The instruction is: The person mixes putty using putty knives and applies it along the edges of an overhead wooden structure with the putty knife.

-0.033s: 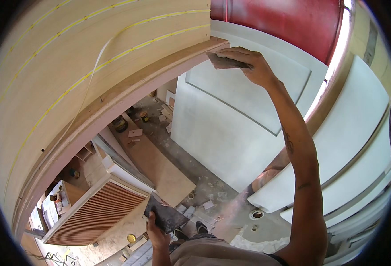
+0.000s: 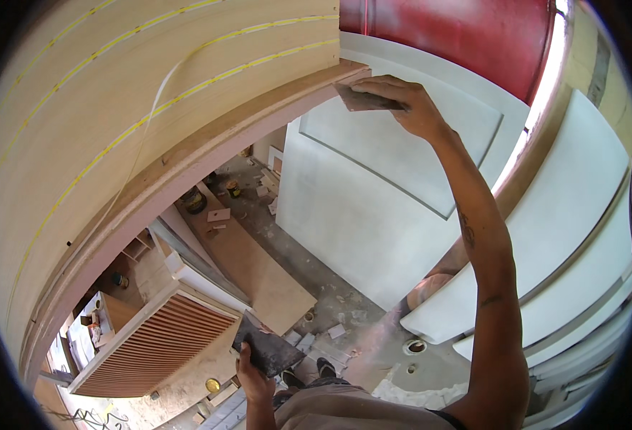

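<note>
High up at the centre, my right hand [image 2: 422,109] is closed on a flat, thin scraper blade [image 2: 362,102]. The blade sits at the right end of a long pinkish edge [image 2: 208,166] under a pale wooden panel [image 2: 115,79]. I cannot tell whether it touches. Low in front of my body, my left hand [image 2: 253,378] grips a dark, smeared flat plate [image 2: 267,350]. Its thumb lies over the plate, and the other fingers are mostly hidden. Yellow tape lines cross the panel, and a loose pale strip [image 2: 160,97] dangles from it.
Large white panels [image 2: 359,208] stand beyond and to the right of my right arm. A slatted wooden unit [image 2: 158,342] stands lower left. Boards [image 2: 258,251], scraps and tins [image 2: 213,385] lie on the floor. A red surface [image 2: 466,39] is at the top.
</note>
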Demonstrator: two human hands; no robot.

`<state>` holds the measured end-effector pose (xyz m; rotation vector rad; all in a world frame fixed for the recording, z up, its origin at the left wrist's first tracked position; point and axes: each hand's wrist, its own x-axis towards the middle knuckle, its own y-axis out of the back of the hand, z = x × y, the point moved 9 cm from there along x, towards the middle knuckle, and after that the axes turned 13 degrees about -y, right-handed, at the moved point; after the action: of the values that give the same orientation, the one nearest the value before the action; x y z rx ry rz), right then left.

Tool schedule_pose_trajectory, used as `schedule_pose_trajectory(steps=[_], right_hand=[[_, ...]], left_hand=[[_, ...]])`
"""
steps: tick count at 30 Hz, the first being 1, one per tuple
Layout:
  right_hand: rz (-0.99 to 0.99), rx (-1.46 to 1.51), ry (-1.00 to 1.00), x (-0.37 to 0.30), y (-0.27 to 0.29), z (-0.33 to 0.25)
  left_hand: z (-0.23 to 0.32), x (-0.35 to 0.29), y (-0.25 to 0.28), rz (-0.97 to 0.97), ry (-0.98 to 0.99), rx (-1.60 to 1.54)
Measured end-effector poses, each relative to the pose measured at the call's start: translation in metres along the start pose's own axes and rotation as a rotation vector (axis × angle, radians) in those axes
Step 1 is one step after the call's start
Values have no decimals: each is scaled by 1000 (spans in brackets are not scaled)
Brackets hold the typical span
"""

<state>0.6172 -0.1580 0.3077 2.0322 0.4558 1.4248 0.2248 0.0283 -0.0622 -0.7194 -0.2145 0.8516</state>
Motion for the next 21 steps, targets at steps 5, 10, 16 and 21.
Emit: schedule_pose_trajectory(steps=[5, 10, 16, 21], right_hand=[[15, 29, -87, 1, 5, 27], [19, 61, -99, 0, 8, 41], [41, 74, -150, 0, 12, 56], [53, 90, -119, 4, 16, 67]], left_hand=[[1, 3, 4, 15, -26, -8], [5, 5, 10, 126, -54, 6], [5, 5, 12, 60, -44, 56], [5, 6, 6, 35, -50, 45]])
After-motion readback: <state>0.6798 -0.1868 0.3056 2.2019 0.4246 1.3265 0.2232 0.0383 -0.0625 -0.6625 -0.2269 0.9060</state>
